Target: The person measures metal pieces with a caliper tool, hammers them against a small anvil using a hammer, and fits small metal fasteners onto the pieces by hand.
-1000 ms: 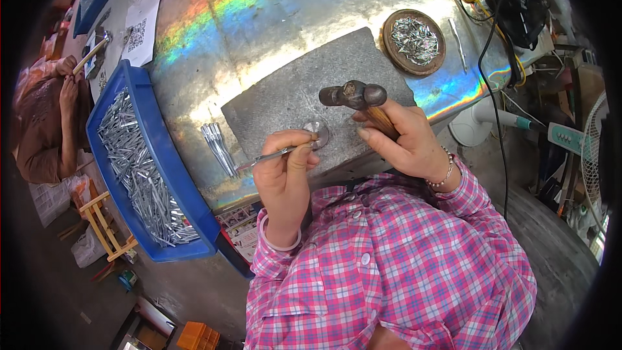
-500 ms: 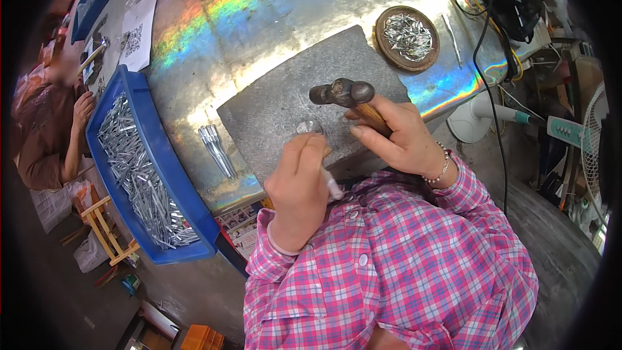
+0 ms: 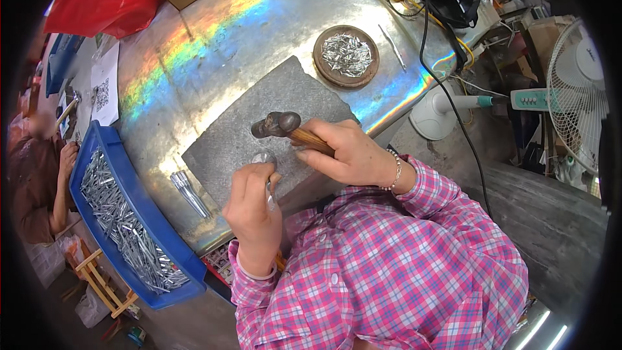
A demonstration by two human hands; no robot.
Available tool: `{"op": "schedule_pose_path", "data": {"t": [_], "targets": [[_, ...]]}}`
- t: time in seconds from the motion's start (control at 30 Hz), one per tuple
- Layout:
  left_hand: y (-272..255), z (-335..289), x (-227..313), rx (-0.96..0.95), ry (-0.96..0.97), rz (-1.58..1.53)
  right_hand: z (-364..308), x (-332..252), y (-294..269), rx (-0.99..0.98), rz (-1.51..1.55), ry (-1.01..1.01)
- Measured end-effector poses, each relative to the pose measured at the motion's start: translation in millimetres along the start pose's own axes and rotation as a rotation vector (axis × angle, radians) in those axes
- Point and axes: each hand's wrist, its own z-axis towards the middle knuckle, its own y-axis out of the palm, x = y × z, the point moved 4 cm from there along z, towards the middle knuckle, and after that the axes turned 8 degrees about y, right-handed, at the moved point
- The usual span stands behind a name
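In the head view, I see the right grip (image 3: 346, 150) wrapped around the wooden handle of a hammer (image 3: 276, 125). The dark head sticks out beyond the thumb and fingers, to their left, above the grey slab (image 3: 253, 104). The left grip (image 3: 251, 204) is clenched too, on a slim silver strip (image 3: 269, 198). Most of that strip is hidden by the fingers; a shiny length shows along the inner side of the hand, on the side facing the hammer. Just past the left fingertips, a round metal disc (image 3: 264, 157) sits on the slab; whether the strip touches it, I can't tell from here.

To the left of the slab, a small bundle (image 3: 189, 194) of similar strips lies on the worktop (image 3: 223, 45). Further left stands a blue tray (image 3: 155, 220) heaped with more of them. Beyond the slab's far right edge there's a round brown dish (image 3: 319, 65) with small silver pieces (image 3: 346, 55) in it, and a single thin rod (image 3: 392, 46) lies apart, to the dish's right.
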Motion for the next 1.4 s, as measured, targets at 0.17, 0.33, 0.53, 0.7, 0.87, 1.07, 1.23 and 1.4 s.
{"op": "schedule_pose_path", "data": {"t": [0.17,0.33,0.53,0.7,0.87,1.07,1.23,1.4], "targets": [[1,-1,-5,0.006,0.024,-0.043,0,-2,-2,-0.047,-0.066,0.018],[1,-1,-6,-0.004,0.017,-0.026,4,-11,1,-0.104,0.035,-0.025],[-2,-5,-6,-0.05,-0.002,-0.03,13,-63,-2,-0.204,0.164,-0.103],[-3,-6,-7,-0.101,0.043,-0.324,20,-87,4,-0.253,0.124,-0.365],[-2,-11,-12,-0.106,-0.089,-0.358,21,-97,5,-0.29,0.054,-0.476],[2,-10,-10,-0.058,-0.034,-0.331,18,-98,5,-0.274,-0.119,-0.461],[-1,-14,-11,-0.1,-0.149,-0.431,15,-101,7,-0.239,-0.135,-0.48],[2,-12,-13,0.004,0.098,-0.158,15,-97,10,-0.275,-0.109,-0.4]]}}
